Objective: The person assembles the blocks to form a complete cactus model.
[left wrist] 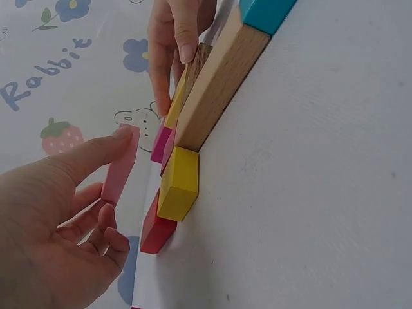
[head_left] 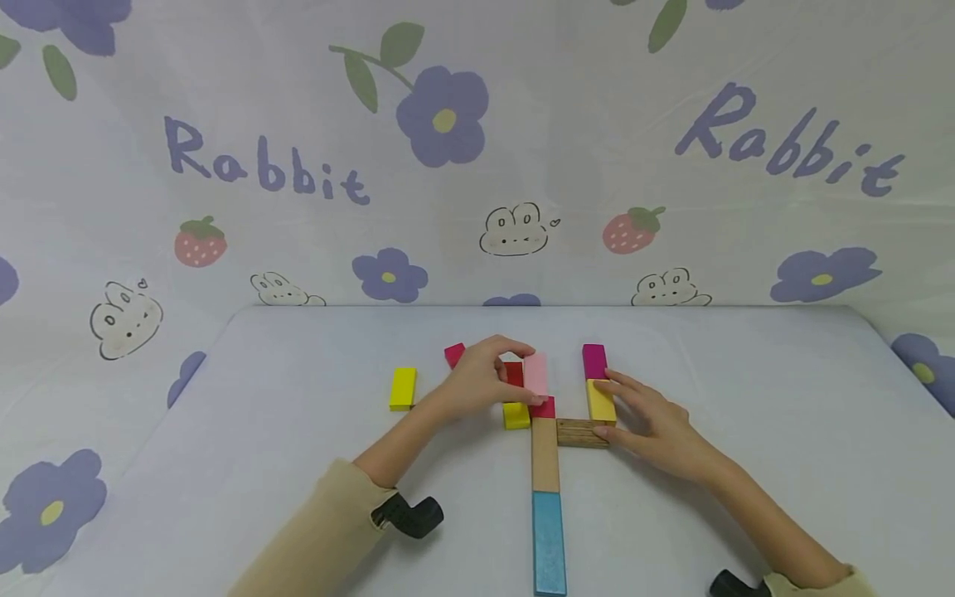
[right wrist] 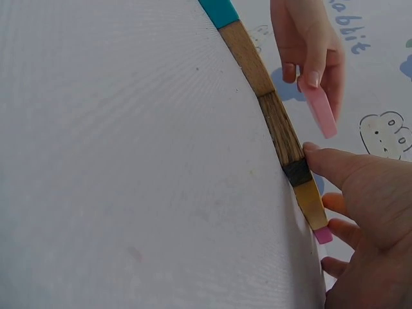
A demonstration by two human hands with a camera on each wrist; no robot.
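Observation:
My left hand (head_left: 476, 380) pinches a pink block (head_left: 535, 373) lengthwise between thumb and fingers. In the left wrist view this block is raised above the row. Close below it are a red block (head_left: 514, 373), a yellow block (head_left: 516, 416) and a small magenta-red block (head_left: 547, 408). My right hand (head_left: 664, 433) rests beside the right-hand branch, fingers extended. Its thumb touches a dark-grained wooden block (head_left: 578, 433); its fingertips touch a golden-yellow block (head_left: 600, 401), behind which lies a purple block (head_left: 594, 361).
A light wooden block (head_left: 545, 456) and a long blue block (head_left: 549, 543) run toward the near edge. Left of the row lie a loose yellow block (head_left: 403, 388) and a red one (head_left: 454, 355) partly behind the left hand. A printed cloth (head_left: 567, 166) hangs behind the white table.

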